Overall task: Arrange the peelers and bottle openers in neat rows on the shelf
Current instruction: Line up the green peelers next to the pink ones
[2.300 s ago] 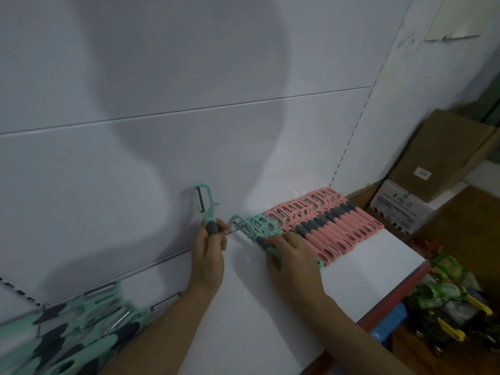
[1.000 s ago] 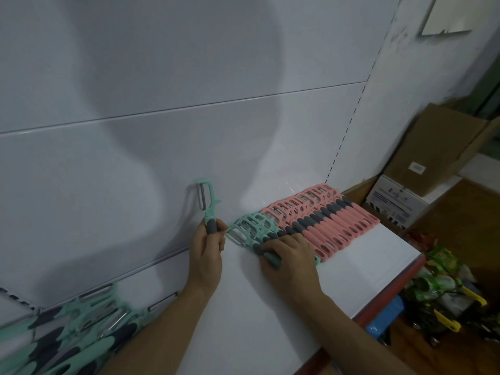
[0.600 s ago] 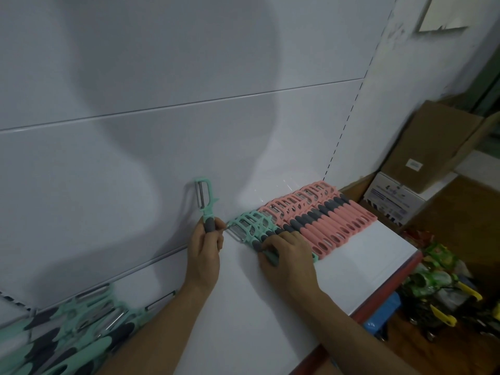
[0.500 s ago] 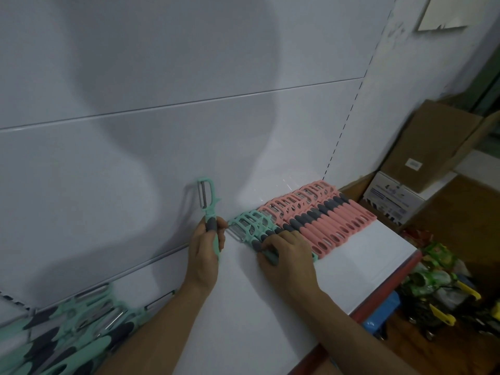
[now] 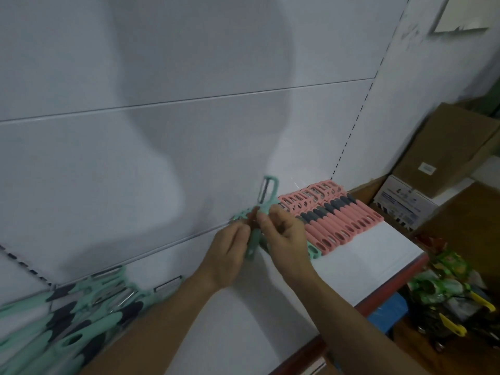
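Both hands on one green peeler, above the shelf's back edge.
Loose green peelers lie at the left edge; the left hand grips its handle, the right hand pinches its neck (head upright); the pink row fills the back right corner.

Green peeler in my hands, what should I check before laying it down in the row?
1. Grip on green peeler, left hand and right hand both holding: ok.
2. Peeler lying flat: not ok, head stands up.
3. Pink row tidy: ok.
4. Green row edge: cannot tell, hands cover it.
5. Loose green pile sorted: not ok.
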The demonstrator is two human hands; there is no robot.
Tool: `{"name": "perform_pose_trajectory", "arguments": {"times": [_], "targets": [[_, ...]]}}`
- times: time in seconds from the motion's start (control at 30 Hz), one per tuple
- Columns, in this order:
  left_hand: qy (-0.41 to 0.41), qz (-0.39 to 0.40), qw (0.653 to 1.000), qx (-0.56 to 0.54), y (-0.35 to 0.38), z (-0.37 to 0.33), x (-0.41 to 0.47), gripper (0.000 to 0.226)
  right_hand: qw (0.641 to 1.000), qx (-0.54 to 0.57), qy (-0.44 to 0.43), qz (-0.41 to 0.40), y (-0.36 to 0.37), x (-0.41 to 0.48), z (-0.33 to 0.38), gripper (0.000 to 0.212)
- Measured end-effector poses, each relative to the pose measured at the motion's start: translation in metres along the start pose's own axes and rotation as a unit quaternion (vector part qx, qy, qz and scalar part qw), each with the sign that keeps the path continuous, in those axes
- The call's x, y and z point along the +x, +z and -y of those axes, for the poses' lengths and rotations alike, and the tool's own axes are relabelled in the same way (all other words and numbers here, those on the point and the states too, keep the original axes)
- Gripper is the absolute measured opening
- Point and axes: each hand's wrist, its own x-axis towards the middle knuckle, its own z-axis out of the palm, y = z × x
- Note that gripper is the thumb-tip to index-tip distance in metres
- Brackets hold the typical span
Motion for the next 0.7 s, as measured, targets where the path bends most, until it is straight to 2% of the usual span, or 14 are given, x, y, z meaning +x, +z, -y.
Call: {"name": "perform_pose_trajectory", "arguments": {"times": [0.07, 0.13, 0.23, 0.3, 0.37, 0.43, 0.53, 0.7], "targets": [[0.060, -0.028, 0.980, 0.186, -0.021, -0.001, 0.003, 0.035, 0.999, -0.029, -0.007, -0.041, -0.009, 0.003, 0.004, 0.018], [0.087, -0.032, 0.929, 0.358, -0.041, 0.007, -0.001, 0.028, 0.981, -0.180, -0.050, -0.044, -0.022, 0.004, 0.000, 0.018], [0.048, 0.005, 0.874, 0.483, -0.054, 0.023, -0.015, 0.025, 0.940, -0.339, -0.034, 0.005, -0.031, 0.003, -0.010, 0.023], [0.047, 0.009, 0.864, 0.501, -0.053, 0.029, -0.019, 0.028, 0.927, -0.375, -0.016, 0.023, -0.027, -0.002, -0.014, 0.042], [0.059, 0.004, 0.863, 0.502, -0.055, 0.030, -0.017, 0.028, 0.931, -0.365, -0.026, 0.010, -0.020, -0.007, -0.017, 0.052], [0.060, 0.002, 0.868, 0.494, -0.058, 0.031, -0.014, 0.027, 0.934, -0.354, -0.044, -0.013, -0.016, -0.012, -0.018, 0.044], [0.063, 0.004, 0.873, 0.484, -0.060, 0.034, -0.013, 0.026, 0.882, -0.457, -0.110, -0.025, -0.015, -0.015, -0.020, 0.022], [0.053, 0.003, 0.875, 0.480, -0.058, 0.036, -0.012, 0.027, 0.850, -0.504, -0.150, -0.015, -0.011, -0.017, -0.023, 0.017]]}}
